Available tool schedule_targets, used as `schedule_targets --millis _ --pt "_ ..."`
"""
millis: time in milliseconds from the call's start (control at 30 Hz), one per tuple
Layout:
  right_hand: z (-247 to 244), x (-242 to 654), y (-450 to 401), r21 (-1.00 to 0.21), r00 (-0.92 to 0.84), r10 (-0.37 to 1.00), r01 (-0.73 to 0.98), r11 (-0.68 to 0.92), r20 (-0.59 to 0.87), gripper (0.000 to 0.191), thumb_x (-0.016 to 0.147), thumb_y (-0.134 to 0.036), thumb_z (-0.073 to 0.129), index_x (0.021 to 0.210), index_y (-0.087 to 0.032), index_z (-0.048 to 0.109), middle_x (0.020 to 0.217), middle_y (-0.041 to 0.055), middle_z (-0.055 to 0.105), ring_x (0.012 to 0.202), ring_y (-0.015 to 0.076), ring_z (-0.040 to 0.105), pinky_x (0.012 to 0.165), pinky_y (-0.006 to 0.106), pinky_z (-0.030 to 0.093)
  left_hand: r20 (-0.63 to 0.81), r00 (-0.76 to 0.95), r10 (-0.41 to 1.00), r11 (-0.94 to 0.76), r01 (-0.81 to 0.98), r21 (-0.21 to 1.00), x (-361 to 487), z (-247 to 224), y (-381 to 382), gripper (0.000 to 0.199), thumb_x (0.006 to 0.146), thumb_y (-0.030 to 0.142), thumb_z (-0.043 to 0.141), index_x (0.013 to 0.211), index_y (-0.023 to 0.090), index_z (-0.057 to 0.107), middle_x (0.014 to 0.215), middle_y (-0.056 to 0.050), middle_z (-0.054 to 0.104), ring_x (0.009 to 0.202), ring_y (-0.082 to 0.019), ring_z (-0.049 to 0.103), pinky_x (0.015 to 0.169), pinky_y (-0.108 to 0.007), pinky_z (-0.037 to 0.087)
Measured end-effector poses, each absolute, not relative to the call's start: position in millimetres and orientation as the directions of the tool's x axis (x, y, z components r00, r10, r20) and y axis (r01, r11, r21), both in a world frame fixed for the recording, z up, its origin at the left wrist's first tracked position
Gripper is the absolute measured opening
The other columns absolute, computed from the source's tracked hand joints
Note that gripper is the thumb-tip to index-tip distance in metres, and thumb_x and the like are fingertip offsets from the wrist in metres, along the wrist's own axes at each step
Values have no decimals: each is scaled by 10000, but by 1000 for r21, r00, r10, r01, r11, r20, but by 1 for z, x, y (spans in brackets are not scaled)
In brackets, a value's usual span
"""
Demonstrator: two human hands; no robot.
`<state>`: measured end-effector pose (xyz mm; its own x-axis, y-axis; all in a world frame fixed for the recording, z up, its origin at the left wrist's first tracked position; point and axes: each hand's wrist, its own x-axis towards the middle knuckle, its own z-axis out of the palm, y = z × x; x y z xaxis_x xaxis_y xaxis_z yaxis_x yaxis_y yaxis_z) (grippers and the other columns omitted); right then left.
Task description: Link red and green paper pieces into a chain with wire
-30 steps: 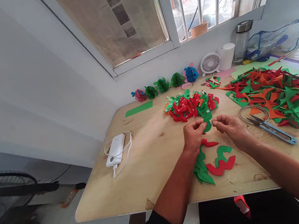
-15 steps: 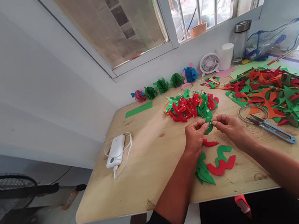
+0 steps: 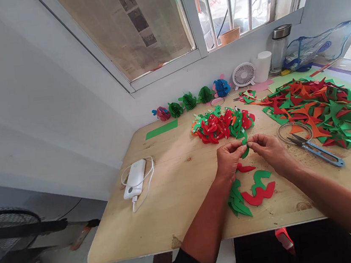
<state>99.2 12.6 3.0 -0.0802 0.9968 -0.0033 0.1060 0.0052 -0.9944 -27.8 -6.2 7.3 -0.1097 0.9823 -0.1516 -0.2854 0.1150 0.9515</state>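
Observation:
A wavy green paper cutout [image 3: 245, 153] is pinched between the fingertips of my left hand [image 3: 229, 159] and my right hand [image 3: 268, 150], just above the table. Both hands are closed, their tips nearly meeting at the cutout's edge. Right behind them lies a heap of red and green cutouts [image 3: 215, 126], some with small white patches. Below the hands, toward me, rest a green stack of cutouts [image 3: 239, 200], a curved green piece [image 3: 260, 179] and a wavy red piece [image 3: 260, 194]. A small red piece [image 3: 245, 168] lies beside my left wrist.
Blue-handled thread snips [image 3: 322, 152] and a roll of clear tape [image 3: 278, 135] lie right of my hands, before a big pile of paper scraps [image 3: 326, 106]. A white power bank [image 3: 136, 177] with cable is at left. Paper honeycomb figures [image 3: 188, 101] and a small fan [image 3: 243, 75] line the wall.
The green cutout has turned slightly and shows narrower between my fingertips. Both hands stay in nearly the same place, and the whole view has shifted a little.

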Motion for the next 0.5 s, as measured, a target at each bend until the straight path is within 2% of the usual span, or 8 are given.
schedule_targets --millis 333,500 --pt "0 99 13 -993 -85 996 109 33 23 284 654 -431 647 721 -156 623 599 -1 566 540 114 447 511 254 346 -116 -138 984 69 -307 949 -26 2 -4 149 550 217 759 663 128 720 628 -18 667 559 -88 557 609 -244 470" --pt "4 98 11 -994 -88 996 110 17 8 269 668 -410 630 733 -150 642 602 -2 558 545 107 427 506 245 339 -113 -145 983 64 -306 950 -27 1 -3 130 567 197 738 673 124 721 630 -21 670 557 -86 562 603 -237 470"
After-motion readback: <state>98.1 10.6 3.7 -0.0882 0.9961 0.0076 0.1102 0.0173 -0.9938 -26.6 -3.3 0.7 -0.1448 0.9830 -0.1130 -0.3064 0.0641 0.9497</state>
